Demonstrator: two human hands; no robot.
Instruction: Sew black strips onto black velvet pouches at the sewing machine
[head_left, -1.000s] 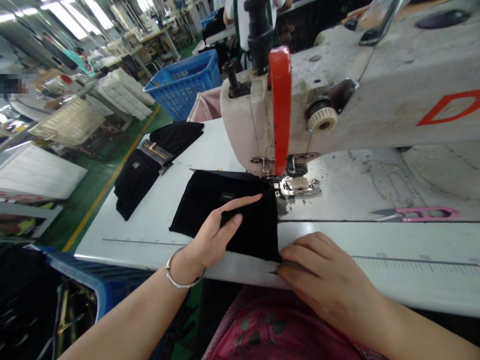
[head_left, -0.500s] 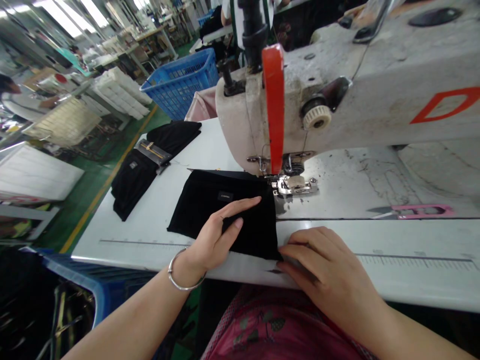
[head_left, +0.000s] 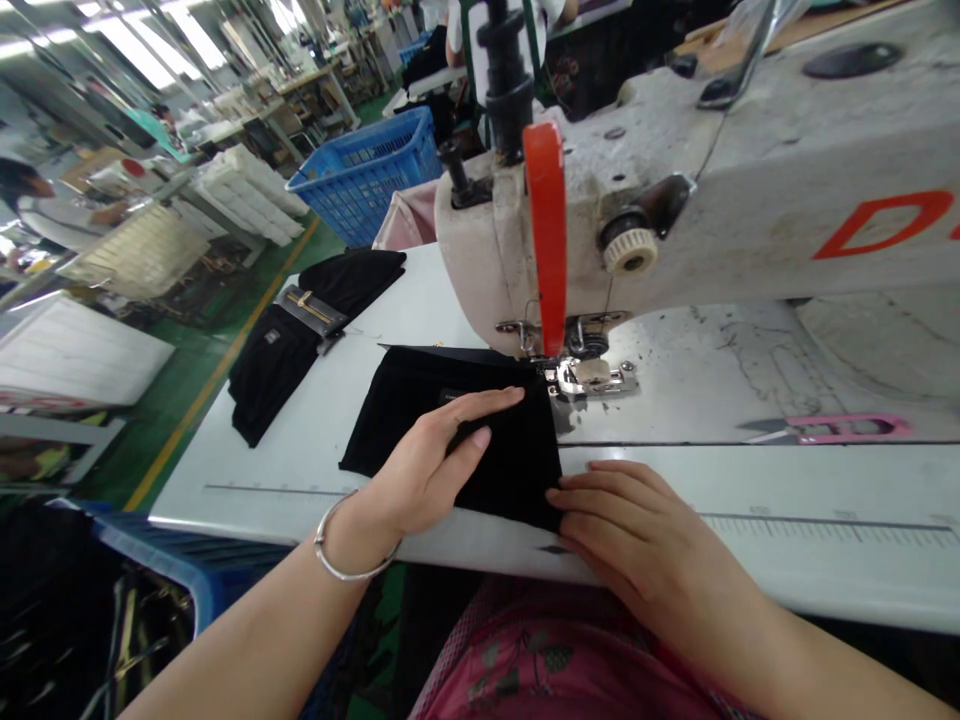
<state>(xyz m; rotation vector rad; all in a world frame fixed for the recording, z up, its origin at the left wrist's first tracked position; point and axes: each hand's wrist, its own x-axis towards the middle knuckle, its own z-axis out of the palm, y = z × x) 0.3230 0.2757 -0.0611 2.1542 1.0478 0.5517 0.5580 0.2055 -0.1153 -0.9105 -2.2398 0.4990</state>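
Where my view began, at the bottom edge, a pink-red printed garment [head_left: 517, 660] covered the lap. At the lower left, one blue crate [head_left: 201, 595], dark contents.

Left hand [head_left: 431, 465], bangle [head_left: 330, 545] at the wrist: laid over the cloth, index finger stretched toward the machine, thumb set apart from it. Right hand [head_left: 637, 535]: fingers close together at the cloth's near right corner; whether they pinched it, I could not tell.

Black cloth piece [head_left: 510, 470], roughly rectangular: flat on the white worktable [head_left: 750, 475], before the sewing machine [head_left: 690, 240]. Its long axis ran from left to right across my view, the right end slightly nearer; a short edge faced right, and the far right corner lay at the presser foot [head_left: 592, 376]. Small dark label [head_left: 452, 395] toward the far edge, partly under the left hand; its pale lettering was too small for me to read.

Printed ruler [head_left: 825, 526] along the table's near side. Pink-handled snips [head_left: 855, 428] beyond it. Machine: red lever; large red-orange letter "D" on the arm, following lettering cut off.

Farther left, a pile of black cloth [head_left: 274, 370] bearing a pale tag, unreadable, and a grey zippered strip [head_left: 315, 308]. Beyond, a blue basket [head_left: 364, 170]; farther off, a co-worker in white [head_left: 64, 218].
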